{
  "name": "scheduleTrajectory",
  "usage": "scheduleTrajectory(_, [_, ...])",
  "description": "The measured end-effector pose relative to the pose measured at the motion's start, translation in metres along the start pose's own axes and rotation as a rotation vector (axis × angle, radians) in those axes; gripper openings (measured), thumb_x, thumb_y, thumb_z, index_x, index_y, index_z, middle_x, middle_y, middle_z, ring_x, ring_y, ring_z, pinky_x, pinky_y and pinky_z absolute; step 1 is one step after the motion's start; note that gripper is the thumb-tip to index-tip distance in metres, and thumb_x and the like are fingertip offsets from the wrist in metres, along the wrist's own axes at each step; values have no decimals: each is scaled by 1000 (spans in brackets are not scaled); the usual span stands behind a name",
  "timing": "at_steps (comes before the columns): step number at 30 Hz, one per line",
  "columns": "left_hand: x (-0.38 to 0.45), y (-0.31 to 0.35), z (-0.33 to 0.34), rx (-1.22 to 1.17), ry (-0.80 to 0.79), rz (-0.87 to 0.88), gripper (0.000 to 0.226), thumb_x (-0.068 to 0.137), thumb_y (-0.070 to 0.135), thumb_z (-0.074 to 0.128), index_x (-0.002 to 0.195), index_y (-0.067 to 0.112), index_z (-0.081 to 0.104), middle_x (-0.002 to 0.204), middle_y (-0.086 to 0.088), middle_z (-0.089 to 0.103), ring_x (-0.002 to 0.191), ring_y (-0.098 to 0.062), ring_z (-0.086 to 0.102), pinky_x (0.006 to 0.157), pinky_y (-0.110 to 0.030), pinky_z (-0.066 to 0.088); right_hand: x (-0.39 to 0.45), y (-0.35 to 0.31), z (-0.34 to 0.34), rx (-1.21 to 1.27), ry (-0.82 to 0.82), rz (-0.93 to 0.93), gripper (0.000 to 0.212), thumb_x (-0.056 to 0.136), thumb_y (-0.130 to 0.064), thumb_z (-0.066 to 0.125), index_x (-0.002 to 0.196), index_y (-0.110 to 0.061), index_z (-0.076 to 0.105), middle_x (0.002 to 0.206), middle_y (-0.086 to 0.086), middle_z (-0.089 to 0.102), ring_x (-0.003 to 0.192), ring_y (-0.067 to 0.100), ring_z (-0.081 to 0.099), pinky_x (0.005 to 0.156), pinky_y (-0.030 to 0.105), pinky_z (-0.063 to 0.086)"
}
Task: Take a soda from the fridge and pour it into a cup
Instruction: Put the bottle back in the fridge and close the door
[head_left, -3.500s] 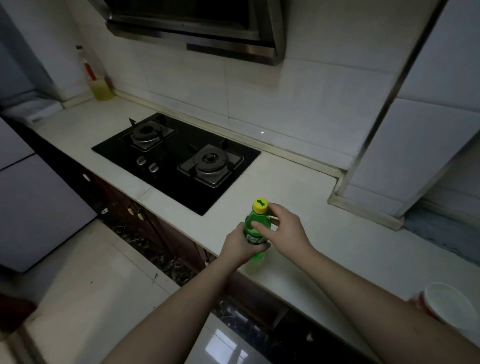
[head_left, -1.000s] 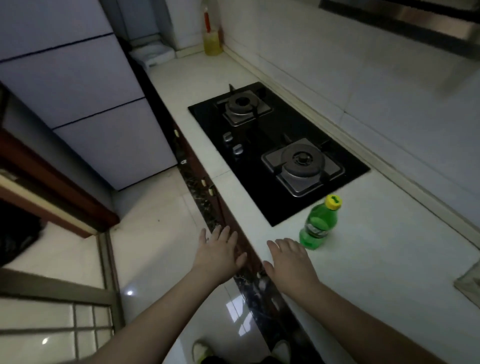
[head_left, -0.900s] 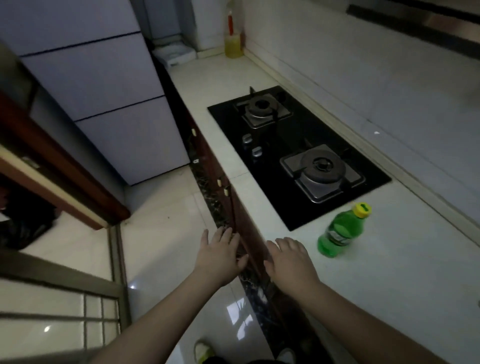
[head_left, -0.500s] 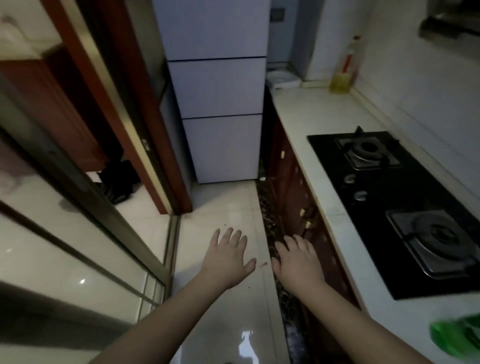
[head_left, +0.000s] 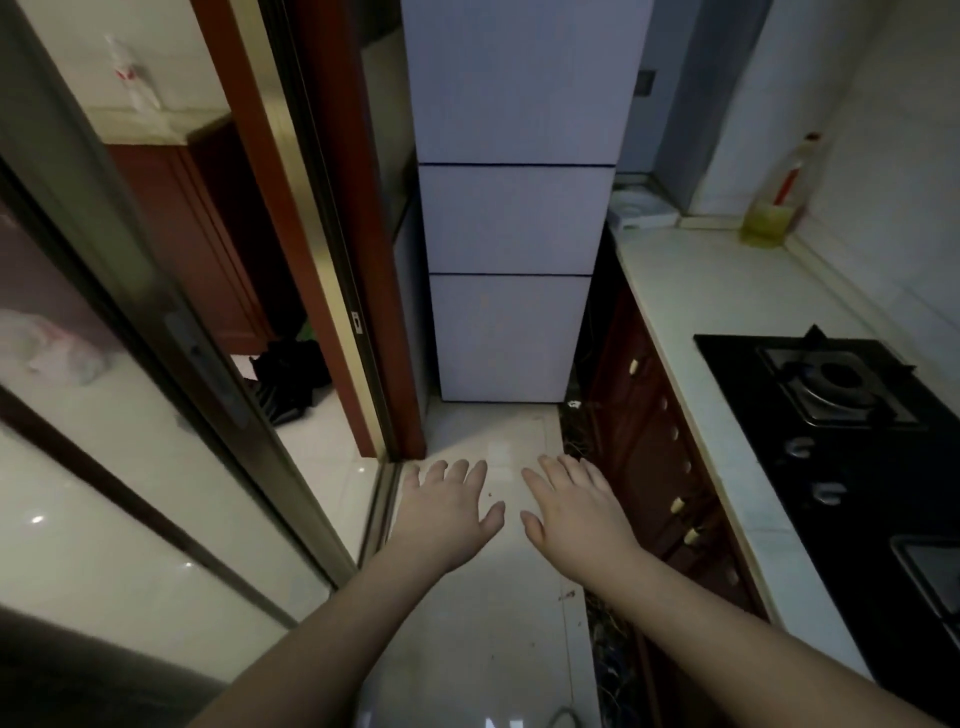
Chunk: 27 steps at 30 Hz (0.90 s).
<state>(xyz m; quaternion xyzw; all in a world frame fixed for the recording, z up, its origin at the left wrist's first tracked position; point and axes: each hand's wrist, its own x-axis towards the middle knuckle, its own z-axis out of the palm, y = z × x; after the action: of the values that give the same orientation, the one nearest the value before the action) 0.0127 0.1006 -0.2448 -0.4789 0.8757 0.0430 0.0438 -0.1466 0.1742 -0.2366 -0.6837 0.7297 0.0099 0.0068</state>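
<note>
**Both hands empty, fridge straight ahead**

The fridge (head_left: 511, 218) stands past my fingertips at the far end of the narrow floor (head_left: 483, 623), its three pale door panels all shut and stacked one above the other. I cannot see a soda or a cup anywhere in this view.

My left hand (head_left: 447, 514) and right hand (head_left: 574, 514) are stretched out side by side over the floor, palms down, thumbs turned toward each other with a small gap between them. On both, the fingers (head_left: 566, 467) are spread flat and apart, holding nothing and touching nothing.

To the right of my right hand runs the dark red cabinet front (head_left: 660, 457) with its row of small pale knobs, and above it the white table (head_left: 722, 322). A black gas hob (head_left: 852, 431) is set into the table, well right of my fingers, with one burner fully in view and the corner of another at the frame edge. Far beyond it, in the back corner against the wall, stands a bottle of yellowish liquid (head_left: 774, 208), and near the fridge side lies a small white object (head_left: 641, 210) I cannot identify.

Left of my left hand a sliding glass door (head_left: 130, 415) and a red-brown door frame (head_left: 358, 249) run away toward the fridge.
</note>
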Motion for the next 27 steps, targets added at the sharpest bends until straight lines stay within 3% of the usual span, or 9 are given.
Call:
scheduleTrajectory(4, [46,-6,-13,-7,31,-11,64,95,59,24,150,25,27,150,4,39,139,-22,32,114,-51,21,54,22,-4,36,-7,-21,54,96,-47,38,143,-21,40,149,6,40,137,26,34,117,45,19])
scheduleTrajectory(7, [89,-8,-24,25,55,8,61,96,58,26,148,26,31,149,5,40,139,-20,31,116,-49,20,98,47,-8,67,15,-7,54,99,-46,31,148,-22,29,152,1,33,140,23,26,118,41,9])
scheduleTrajectory(17, [224,-18,-79,27,109,-59,63,94,60,29,149,29,30,155,5,33,145,-20,22,118,-45,15,227,121,-34,73,24,-52,51,100,-44,28,145,-22,35,145,0,43,133,21,35,114,38,16])
scheduleTrajectory(27, [320,-55,-116,-19,108,-117,63,95,59,31,151,29,27,157,3,29,146,-21,19,118,-44,14,335,137,-56,83,42,-100,52,100,-45,29,146,-21,34,147,1,41,135,23,34,114,39,21])
